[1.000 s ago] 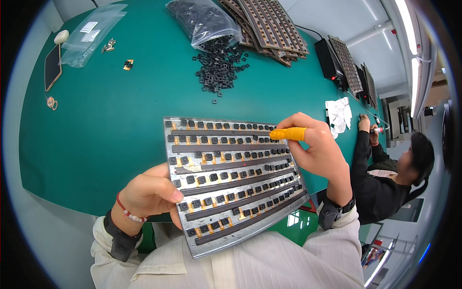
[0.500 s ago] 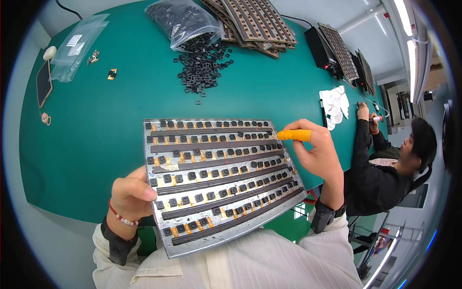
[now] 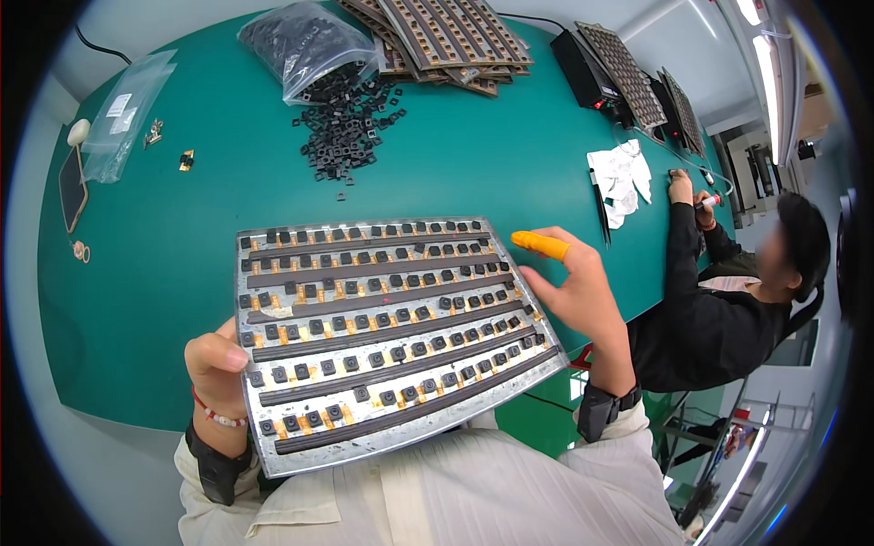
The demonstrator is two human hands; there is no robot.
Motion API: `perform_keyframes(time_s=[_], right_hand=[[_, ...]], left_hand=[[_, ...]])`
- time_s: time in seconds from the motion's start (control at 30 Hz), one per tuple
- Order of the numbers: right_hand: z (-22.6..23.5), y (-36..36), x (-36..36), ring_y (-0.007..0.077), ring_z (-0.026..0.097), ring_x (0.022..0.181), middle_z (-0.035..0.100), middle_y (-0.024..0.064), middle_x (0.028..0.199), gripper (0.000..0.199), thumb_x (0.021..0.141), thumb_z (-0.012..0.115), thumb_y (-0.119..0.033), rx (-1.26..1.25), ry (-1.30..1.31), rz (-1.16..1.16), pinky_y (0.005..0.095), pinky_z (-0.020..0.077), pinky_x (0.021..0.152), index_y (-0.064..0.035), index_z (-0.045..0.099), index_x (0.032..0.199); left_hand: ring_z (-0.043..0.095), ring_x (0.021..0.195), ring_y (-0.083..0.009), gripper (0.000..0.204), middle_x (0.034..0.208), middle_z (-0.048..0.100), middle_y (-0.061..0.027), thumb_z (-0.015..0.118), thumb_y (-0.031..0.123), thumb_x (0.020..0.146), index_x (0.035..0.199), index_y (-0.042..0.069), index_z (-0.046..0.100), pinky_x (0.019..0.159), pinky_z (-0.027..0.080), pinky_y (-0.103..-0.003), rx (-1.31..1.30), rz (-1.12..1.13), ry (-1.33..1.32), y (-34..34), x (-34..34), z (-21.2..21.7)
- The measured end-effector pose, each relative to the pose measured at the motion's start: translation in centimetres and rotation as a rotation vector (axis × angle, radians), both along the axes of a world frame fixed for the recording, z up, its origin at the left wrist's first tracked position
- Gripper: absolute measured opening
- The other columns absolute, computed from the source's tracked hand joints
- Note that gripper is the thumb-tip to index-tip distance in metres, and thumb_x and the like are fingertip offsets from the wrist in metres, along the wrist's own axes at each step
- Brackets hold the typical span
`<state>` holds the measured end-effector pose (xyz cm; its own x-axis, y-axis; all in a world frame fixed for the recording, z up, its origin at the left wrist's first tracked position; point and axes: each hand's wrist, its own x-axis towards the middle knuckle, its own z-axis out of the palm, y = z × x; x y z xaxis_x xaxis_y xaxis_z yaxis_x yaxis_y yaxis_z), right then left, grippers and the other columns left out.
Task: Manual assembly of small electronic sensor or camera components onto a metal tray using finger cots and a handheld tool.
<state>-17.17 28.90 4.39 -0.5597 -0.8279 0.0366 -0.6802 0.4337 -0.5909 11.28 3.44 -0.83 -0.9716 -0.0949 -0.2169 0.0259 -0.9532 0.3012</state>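
Observation:
My left hand (image 3: 217, 364) grips the left edge of a flat metal plate (image 3: 291, 462), thumb on top, its other fingers hidden beneath. The plate is tilted in front of my chest. Across it run rows of small black square camera-like modules (image 3: 388, 398) with orange flex tails, separated by dark strips (image 3: 364, 346). One row has a gap between its modules. Just off the plate's right edge is my right hand (image 3: 587, 296), its index finger stretched out in a yellow finger cot (image 3: 541, 244) and its thumb apart. I see nothing in it; its other fingers are mostly hidden.
Small black square pieces (image 3: 339, 136) spill from a clear bag (image 3: 309, 50) on the green table (image 3: 164, 300). Behind lie stacked plates (image 3: 455, 36). A phone (image 3: 73, 188) and flat bag (image 3: 132, 118) lie left; white cloth (image 3: 622, 182), tweezers (image 3: 601, 209) and a co-worker (image 3: 710, 318) are right.
The whole view has shifted, so the table things appear further left. The yellow-covered fingertip has moved slightly away from the plate's right edge. My left hand keeps its grip.

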Motion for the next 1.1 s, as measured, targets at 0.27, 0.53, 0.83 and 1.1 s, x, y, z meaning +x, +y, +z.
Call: perform_keyframes(time_s=[0.27, 0.53, 0.83, 1.1], right_hand=[[-1.0, -1.2, 0.9, 0.0326, 0.059, 0.114, 0.058, 0.0148, 0.127, 0.05, 0.077, 0.074, -0.005, -0.038, -0.032, 0.07, 0.0368, 0.0474, 0.097, 0.0023, 0.06, 0.125], [-2.7, -1.8, 0.4, 0.0289, 0.056, 0.118, 0.058, 0.013, 0.127, 0.04, 0.084, 0.058, 0.005, -0.046, 0.08, 0.222, 0.0356, 0.0454, 0.101, 0.0023, 0.061, 0.123], [-3.0, -1.6, -0.5, 0.0289, 0.056, 0.117, 0.06, 0.0125, 0.123, 0.037, 0.086, 0.055, 0.005, -0.069, 0.054, 0.269, 0.0352, 0.0474, 0.098, 0.0017, 0.062, 0.122], [-0.6, -1.0, -1.6, 0.0326, 0.06, 0.112, 0.06, 0.0156, 0.124, 0.04, 0.079, 0.067, 0.003, 0.006, 0.142, 0.174, 0.0368, 0.0496, 0.095, 0.0012, 0.063, 0.119]], left_hand=[[0.057, 0.121, -0.0385, 0.081, 0.137, 0.051, -0.0305, 0.055, 0.02, 0.067, 0.14, -0.011, 0.038, 0.103, 0.046, -0.046, 0.03, 0.01, 0.047, 0.0, -0.2, 0.2], [0.057, 0.121, -0.0387, 0.079, 0.137, 0.051, -0.0309, 0.054, 0.018, 0.068, 0.139, -0.012, 0.039, 0.104, 0.045, -0.046, 0.044, 0.037, 0.041, 0.1, -0.2, 0.1], [0.055, 0.124, -0.0384, 0.081, 0.138, 0.049, -0.0311, 0.055, 0.015, 0.067, 0.14, -0.012, 0.036, 0.107, 0.042, -0.046, 0.024, 0.0, 0.029, -0.1, 0.0, -0.2], [0.055, 0.124, -0.0364, 0.085, 0.138, 0.05, -0.029, 0.058, 0.016, 0.064, 0.141, -0.013, 0.036, 0.106, 0.042, -0.042, -0.024, -0.002, -0.018, 0.2, 0.1, -0.1]])
